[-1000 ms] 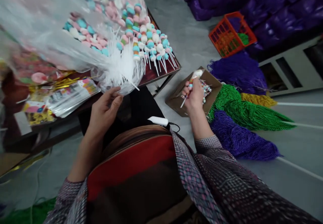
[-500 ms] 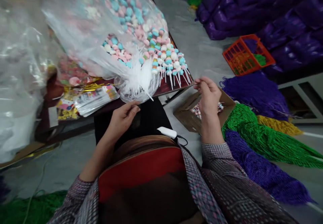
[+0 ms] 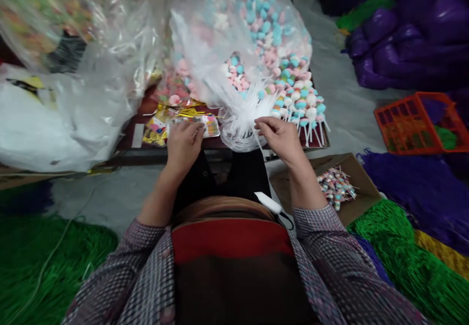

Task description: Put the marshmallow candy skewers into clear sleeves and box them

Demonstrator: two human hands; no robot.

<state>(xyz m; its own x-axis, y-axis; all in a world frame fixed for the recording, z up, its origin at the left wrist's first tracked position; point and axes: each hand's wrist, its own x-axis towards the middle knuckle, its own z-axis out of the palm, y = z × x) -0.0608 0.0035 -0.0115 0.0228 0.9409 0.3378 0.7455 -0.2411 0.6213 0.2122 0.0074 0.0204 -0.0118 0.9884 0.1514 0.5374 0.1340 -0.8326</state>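
Observation:
My left hand [image 3: 185, 146] is on a stack of clear plastic bags [image 3: 210, 125] with colourful printing, near the table's front edge. Its fingers curl down onto the stack; their tips are partly hidden. My right hand [image 3: 282, 137] pinches at a white stick [image 3: 259, 140] that juts from a bundle of white sticks [image 3: 244, 119] in a clear bag. Just right of that bundle lie candy skewers [image 3: 306, 100] of pink, white and blue marshmallows on white sticks. Behind stands a large clear bag of loose marshmallows [image 3: 266, 22].
A cardboard box [image 3: 361, 183] by my right arm holds wrapped candy skewers [image 3: 337, 185]. An orange basket [image 3: 406, 124] and purple bundles [image 3: 388, 46] are at the right. Green fringe [image 3: 395, 237] lies on the floor. A white device [image 3: 268, 202] with a black cord sits at my waist.
The view has turned left. My right hand has come from above the cardboard box to the white sticks. My left hand has gone from the table's front edge onto the plastic bags.

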